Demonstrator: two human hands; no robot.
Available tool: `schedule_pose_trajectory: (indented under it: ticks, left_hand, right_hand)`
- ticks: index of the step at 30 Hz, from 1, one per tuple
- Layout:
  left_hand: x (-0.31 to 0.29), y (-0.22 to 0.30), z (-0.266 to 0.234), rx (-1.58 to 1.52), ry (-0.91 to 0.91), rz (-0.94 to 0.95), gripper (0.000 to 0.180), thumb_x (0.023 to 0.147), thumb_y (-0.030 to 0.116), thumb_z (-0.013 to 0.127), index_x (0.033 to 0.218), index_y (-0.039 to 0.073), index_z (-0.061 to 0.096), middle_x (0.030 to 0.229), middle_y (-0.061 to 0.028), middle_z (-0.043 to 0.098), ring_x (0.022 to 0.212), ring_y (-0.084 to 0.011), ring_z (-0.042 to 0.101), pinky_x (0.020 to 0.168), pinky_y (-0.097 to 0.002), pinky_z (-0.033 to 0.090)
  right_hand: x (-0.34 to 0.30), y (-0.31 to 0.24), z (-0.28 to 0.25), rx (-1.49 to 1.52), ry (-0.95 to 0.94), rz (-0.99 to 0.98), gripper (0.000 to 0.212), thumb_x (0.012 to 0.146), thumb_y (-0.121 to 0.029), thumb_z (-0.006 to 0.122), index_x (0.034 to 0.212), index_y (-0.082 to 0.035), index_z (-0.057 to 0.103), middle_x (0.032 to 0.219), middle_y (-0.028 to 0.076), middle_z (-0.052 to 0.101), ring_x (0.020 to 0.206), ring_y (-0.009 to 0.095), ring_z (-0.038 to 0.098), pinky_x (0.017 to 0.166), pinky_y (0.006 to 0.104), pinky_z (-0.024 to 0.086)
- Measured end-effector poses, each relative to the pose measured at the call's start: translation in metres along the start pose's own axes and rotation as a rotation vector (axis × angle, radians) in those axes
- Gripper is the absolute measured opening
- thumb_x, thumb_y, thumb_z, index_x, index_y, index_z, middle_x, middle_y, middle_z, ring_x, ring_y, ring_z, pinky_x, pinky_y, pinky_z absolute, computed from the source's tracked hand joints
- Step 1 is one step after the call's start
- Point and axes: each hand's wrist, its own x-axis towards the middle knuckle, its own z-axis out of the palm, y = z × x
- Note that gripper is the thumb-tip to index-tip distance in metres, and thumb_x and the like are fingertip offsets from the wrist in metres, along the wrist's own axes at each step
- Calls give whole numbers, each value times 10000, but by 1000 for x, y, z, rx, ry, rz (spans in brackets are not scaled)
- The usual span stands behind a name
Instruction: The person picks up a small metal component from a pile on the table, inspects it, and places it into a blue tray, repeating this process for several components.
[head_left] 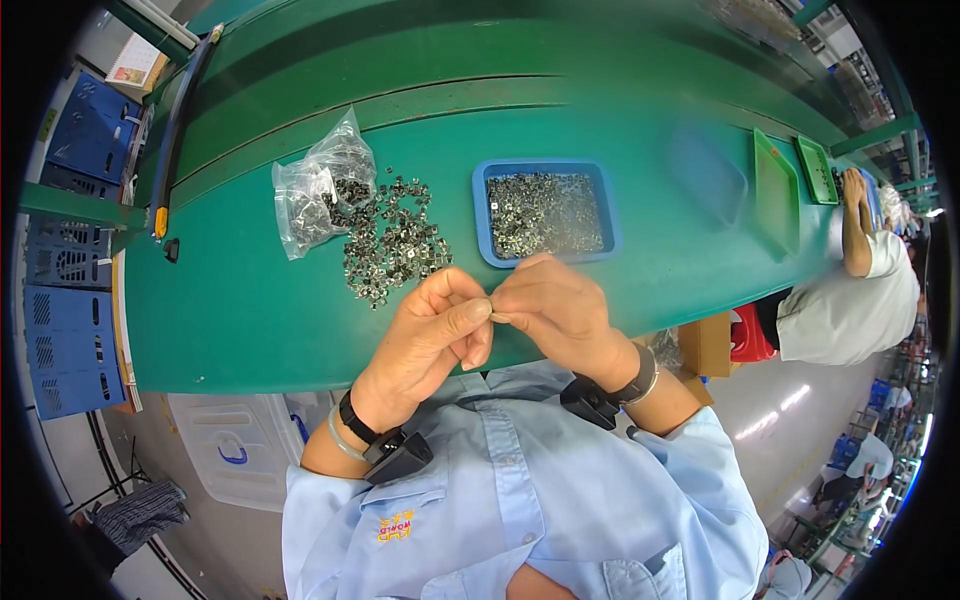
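Note:
My left hand [437, 325] and my right hand [556, 308] meet at the fingertips over the near edge of the green table [240, 330]. Both are closed in a pinch, and whatever sits between the fingertips is too small to make out. Just beyond my left hand lies a loose pile of small shiny metal parts [395, 245], spilling from a clear plastic bag [298, 205] of the same parts. Past my right hand stands a blue tray [613, 215] with many small metal parts [545, 205] in it.
Green trays [776, 190] stand at the table's right end, where a co-worker in a white shirt [850, 300] sits. Blue crates [70, 345] are stacked at the left. A lidded clear bin [225, 450] and a cardboard box [706, 345] are below the table.

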Motion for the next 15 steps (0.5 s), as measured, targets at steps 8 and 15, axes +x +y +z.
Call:
schedule_pose_trajectory:
  ticks: [8, 15]
  left_hand:
    - [-1, 4, 14, -79, 61, -10, 148, 940, 188, 566, 893, 55, 520, 657, -58, 566, 548, -131, 512, 491, -253, 406]
    - [1, 1, 12, -31, 41, -19, 167, 944, 204, 561, 880, 55, 521, 660, -51, 565, 553, -124, 512, 496, -253, 411]
  right_hand:
    - [-4, 0, 1, 127, 46, 112, 145, 751, -9, 707, 871, -53, 640, 824, 62, 624, 771, 210, 612, 646, 309, 500]
    - [-7, -2, -1, 159, 16, 206, 130, 750, -20, 720, 851, -48, 644, 849, 80, 623, 807, 232, 605, 710, 338, 490]
